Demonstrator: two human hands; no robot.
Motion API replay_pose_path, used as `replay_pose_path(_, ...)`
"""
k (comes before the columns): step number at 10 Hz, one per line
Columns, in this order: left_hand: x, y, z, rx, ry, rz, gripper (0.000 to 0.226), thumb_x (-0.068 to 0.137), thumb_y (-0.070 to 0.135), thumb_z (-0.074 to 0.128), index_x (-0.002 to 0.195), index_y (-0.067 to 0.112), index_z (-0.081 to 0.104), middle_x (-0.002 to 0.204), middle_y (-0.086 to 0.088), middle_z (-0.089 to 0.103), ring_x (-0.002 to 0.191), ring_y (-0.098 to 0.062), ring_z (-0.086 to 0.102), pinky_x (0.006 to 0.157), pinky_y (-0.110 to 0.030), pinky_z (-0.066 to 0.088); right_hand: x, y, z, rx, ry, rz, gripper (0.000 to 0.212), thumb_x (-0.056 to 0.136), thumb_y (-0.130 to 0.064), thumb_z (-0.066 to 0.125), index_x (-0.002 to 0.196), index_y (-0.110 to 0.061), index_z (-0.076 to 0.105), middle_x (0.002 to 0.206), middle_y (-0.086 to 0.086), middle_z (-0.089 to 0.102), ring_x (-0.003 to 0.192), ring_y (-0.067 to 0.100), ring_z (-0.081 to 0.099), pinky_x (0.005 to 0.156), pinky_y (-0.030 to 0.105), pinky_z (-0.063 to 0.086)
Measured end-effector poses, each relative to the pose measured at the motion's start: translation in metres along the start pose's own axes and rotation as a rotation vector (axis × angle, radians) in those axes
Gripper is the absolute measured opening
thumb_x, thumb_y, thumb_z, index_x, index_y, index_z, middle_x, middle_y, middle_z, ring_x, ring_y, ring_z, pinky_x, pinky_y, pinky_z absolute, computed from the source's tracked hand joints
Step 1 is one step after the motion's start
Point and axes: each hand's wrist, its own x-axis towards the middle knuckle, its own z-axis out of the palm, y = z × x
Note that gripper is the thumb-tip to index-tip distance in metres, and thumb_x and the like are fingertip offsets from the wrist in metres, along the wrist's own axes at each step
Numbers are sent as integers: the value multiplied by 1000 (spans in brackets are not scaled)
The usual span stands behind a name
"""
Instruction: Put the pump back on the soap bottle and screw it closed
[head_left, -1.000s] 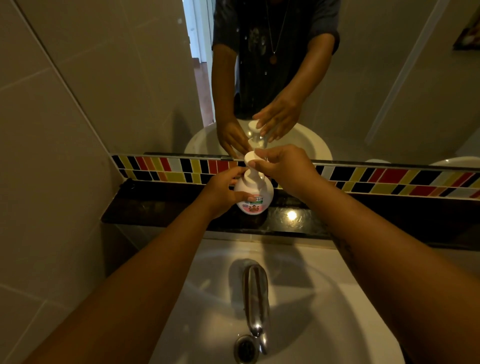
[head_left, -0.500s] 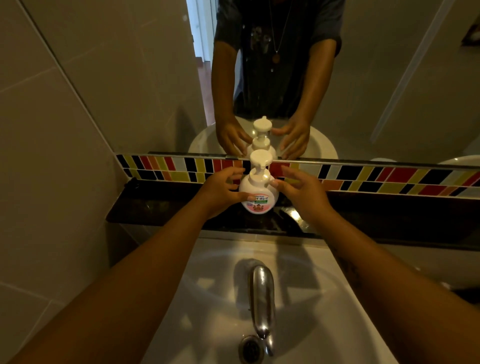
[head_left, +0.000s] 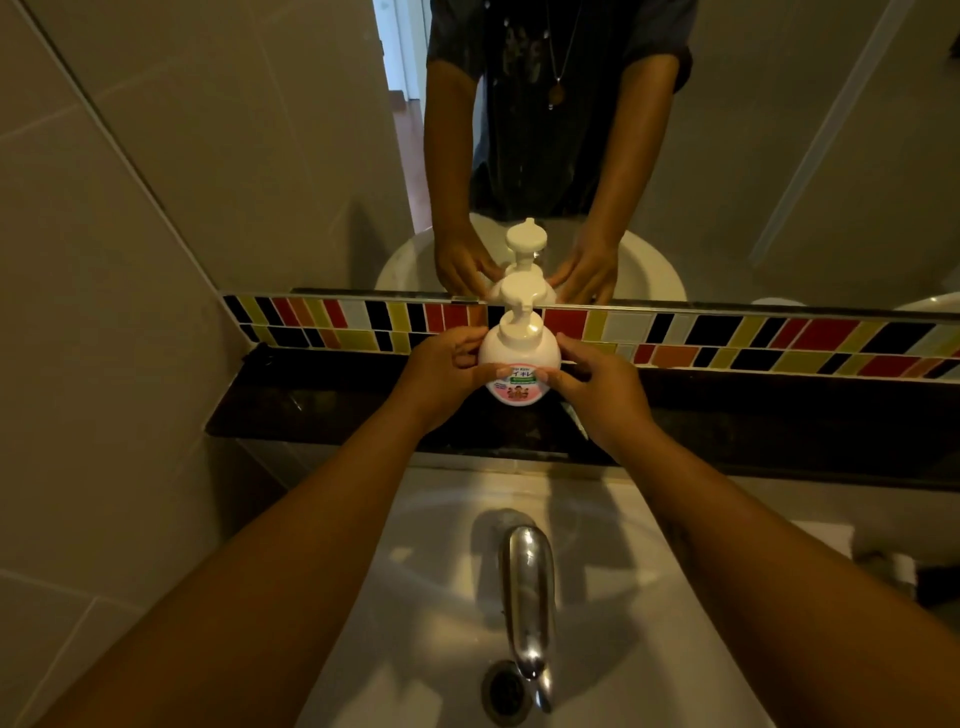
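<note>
Tap (head_left: 527, 597) and sink (head_left: 415, 649) sit below soap bottle (head_left: 519, 358).

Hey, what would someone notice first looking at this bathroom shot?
First, the white soap bottle with its pump on, standing on the dark ledge and cupped by the left hand and right hand. Behind runs a bright coloured tile strip under the mirror; below, a chrome tap over the white sink.

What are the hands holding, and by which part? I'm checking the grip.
Both the left hand and right hand hold the soap bottle by its round body's sides.
</note>
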Motion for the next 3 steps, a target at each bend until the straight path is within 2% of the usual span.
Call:
replay_pose_path(1,-8,-6,1,142,47,-15,56,72,33,78,122,23,54,124,4,58,109,-12,55,86,-29,50,-4,10,0,-132,67,5,72,78,-38,70,141,-22,41,146,5,48,135,27,42,108,47,37)
replay_pose_path(2,-22,-20,0,515,240,-4,54,77,49,68,121,22,52,122,1,57,111,-19,51,84,-32,44,-11,29,-6,-470,153,13,69,80,-53,61,140,-24,40,147,6,45,138,29,37,110,51,36)
replay_pose_path(3,-34,-32,-1,876,336,-98,61,82,58,52,128,18,45,135,-12,49,126,-34,40,102,-50,34,-16,47,-12,-734,191,97,73,84,-59,48,145,-23,31,155,7,34,145,31,21,117,53,15)
